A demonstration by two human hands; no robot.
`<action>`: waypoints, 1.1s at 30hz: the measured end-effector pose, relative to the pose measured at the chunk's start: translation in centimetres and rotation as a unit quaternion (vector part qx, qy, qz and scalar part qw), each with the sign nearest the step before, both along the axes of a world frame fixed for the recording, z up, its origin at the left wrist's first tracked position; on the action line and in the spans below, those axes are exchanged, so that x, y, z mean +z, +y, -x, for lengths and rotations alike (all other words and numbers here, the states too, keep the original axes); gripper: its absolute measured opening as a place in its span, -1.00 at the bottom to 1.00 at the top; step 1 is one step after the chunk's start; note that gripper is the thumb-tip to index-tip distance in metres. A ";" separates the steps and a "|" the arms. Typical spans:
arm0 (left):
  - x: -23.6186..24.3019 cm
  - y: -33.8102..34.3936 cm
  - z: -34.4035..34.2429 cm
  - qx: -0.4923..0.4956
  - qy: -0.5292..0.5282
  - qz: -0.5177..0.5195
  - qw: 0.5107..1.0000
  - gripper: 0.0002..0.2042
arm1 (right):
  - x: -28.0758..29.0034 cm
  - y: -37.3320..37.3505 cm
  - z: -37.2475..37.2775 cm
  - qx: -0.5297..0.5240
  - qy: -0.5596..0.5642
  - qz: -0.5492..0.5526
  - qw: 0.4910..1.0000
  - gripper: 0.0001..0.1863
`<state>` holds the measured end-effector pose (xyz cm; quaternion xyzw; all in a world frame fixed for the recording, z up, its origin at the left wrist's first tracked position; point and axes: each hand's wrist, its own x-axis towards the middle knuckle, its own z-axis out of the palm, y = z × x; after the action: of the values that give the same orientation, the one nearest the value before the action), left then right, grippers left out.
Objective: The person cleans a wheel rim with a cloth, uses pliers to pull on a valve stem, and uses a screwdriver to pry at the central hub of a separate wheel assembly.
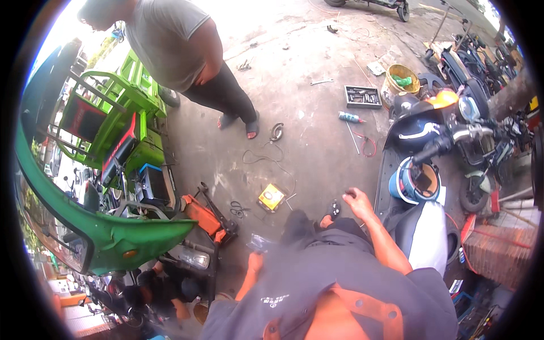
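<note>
My left hand (256,261) is closed at the lower middle, against a crumpled clear plastic bag (259,242) that sticks out beyond the fingers. What the bag contains is too blurred to tell. My right hand (357,203) hangs over the floor to the right, fingers loosely bent and apart, with nothing seen in it. On the ground ahead of me lies a yellow box (271,197) with a round picture on it. An L-shaped metal key (290,200) is beside the box, and black-handled scissors (239,209) lie left of it.
A green three-wheeler (130,238) and an orange floor jack (204,218) stand at left. Another person (170,45) stands ahead. A scooter (425,141) with a blue bucket (401,184) is at right. Farther off are a socket tray (363,97), a spray can (351,117) and a wrench (322,82).
</note>
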<state>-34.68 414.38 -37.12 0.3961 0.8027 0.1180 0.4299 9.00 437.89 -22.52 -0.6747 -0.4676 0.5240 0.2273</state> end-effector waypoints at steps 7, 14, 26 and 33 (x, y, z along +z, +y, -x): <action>7.0 24.9 -4.6 0.031 -0.025 0.039 0.998 -0.60 | 1.7 21.3 2.8 0.012 0.027 -0.073 0.997 -0.46; 0.6 48.7 -1.8 -0.112 0.055 0.073 0.990 -0.50 | -9.8 30.7 -4.8 -0.088 -0.085 -0.020 0.992 -0.56; 5.4 80.4 -4.6 -0.074 -0.012 -0.024 0.997 -0.41 | -28.9 26.0 -18.3 0.193 -0.339 -0.010 0.921 -0.78; -3.3 80.9 -2.1 0.106 0.076 -0.037 0.991 -0.61 | -18.1 62.2 -12.2 -0.110 -0.114 0.195 0.968 -0.73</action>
<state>-32.62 495.29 -40.40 0.3322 0.8655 0.1624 0.3379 21.24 500.09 -40.66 -0.8087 -0.3020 0.4962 0.0925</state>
